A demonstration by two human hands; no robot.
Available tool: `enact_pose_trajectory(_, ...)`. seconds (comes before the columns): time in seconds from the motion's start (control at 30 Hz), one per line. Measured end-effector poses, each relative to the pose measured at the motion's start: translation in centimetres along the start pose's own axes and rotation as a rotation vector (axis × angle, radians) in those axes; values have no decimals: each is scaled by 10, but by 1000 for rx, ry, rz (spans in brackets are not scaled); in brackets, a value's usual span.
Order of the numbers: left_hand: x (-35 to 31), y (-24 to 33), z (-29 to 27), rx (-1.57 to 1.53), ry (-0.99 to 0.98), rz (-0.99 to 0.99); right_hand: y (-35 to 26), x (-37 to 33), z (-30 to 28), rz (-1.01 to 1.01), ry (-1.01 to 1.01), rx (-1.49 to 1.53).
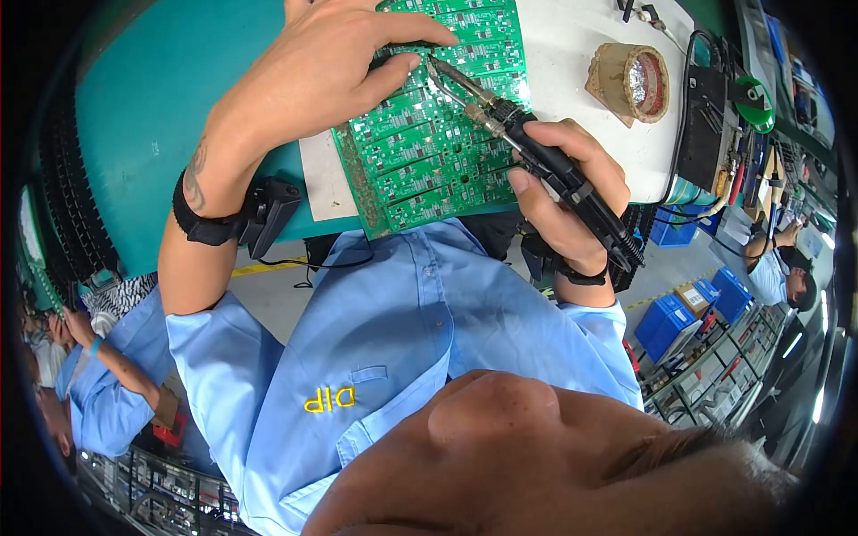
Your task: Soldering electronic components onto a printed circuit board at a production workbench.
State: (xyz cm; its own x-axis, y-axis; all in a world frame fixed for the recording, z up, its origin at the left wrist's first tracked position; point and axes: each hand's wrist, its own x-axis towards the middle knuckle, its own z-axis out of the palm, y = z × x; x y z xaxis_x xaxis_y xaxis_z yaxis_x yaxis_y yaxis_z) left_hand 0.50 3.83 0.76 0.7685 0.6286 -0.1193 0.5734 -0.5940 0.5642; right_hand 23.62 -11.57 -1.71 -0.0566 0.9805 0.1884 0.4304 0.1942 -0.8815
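Observation:
A green circuit board panel [420, 179], crowded with small parts in repeated rows, lies in front of me on the white work surface. My left hand [313, 76] reaches over its upper left, thumb and index finger stretched out apart on the board; the other fingers are partly hidden. My right hand [599, 165] grips a black soldering iron [563, 179] with a thin metal tube running along its front. The iron slants down to the upper left, and its tip is close beside my left thumb and index fingertips. Whether the tip touches the board I cannot tell.
A brown round holder [603, 85] with a shiny inside stands right of the board. Beyond it are a black stand [703, 125], cables and a green spool [755, 105]. A green mat [170, 152] covers the left. Co-workers sit left [112, 393] and right [773, 277]; blue bins [666, 326] stand behind.

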Motion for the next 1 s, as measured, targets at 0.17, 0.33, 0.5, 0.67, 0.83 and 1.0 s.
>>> enact_pose_trajectory(0.17, 0, 0, 0, -5, 1, -3, -1, 0, -1, -5, -4, -10)
enact_pose_trajectory(0.33, 1, 1, -1, 1, -8, -8, -2, 1, -2, -30, -4, -22)
enact_pose_trajectory(0.5, 0, -1, 1, 1, 3, 3, -2, -1, -2, -29, 2, -20)
enact_pose_trajectory(0.67, -1, -1, 1, 5, -1, -3, -7, -3, -5, 7, -14, -21)
enact_pose_trajectory(0.83, 3, 2, 1, 7, -4, 11, -10, -11, -15, 29, -12, -35)
enact_pose_trajectory(1.0, -7, -14, 13, -50, 33, 6, -3, -36, -24, 27, 119, -53)
